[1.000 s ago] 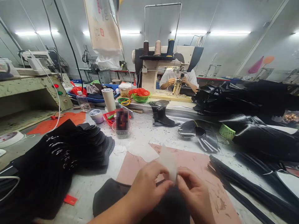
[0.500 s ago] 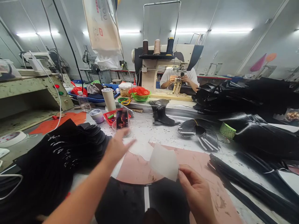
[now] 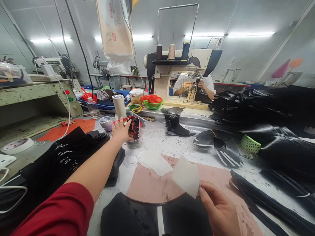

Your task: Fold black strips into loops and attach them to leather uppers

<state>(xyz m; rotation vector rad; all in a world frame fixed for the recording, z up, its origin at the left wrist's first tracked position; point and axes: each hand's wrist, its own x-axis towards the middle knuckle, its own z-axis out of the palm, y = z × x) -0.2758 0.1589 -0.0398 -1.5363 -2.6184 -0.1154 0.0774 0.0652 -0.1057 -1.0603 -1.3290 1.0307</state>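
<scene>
My left hand (image 3: pixel 121 131) is stretched out with its fingers spread, at the left edge of an upright phone (image 3: pixel 134 128) with a lit screen. Between thumb and fingers, my right hand (image 3: pixel 218 203) pinches the corner of a white paper piece (image 3: pixel 186 176). Another white sheet (image 3: pixel 154 162) lies flat on the pink board (image 3: pixel 145 185). At the near edge, a black leather piece (image 3: pixel 133 214) with a white strip down its middle overlaps the board.
Stacked black pieces (image 3: pixel 64 157) lie at left, black strips (image 3: pixel 270 206) at right. Behind are a tumbler (image 3: pixel 119 106), a lidded cup (image 3: pixel 106 123), a green bowl (image 3: pixel 153 104), a black boot-shaped piece (image 3: pixel 176 123) and a sewing machine (image 3: pixel 162 80). A person's hands (image 3: pixel 194 86) work beyond it.
My left hand has reached forward to the phone, whose screen now shows more fully. My right hand still holds the paper. The whole view has shifted slightly, with things lying further right.
</scene>
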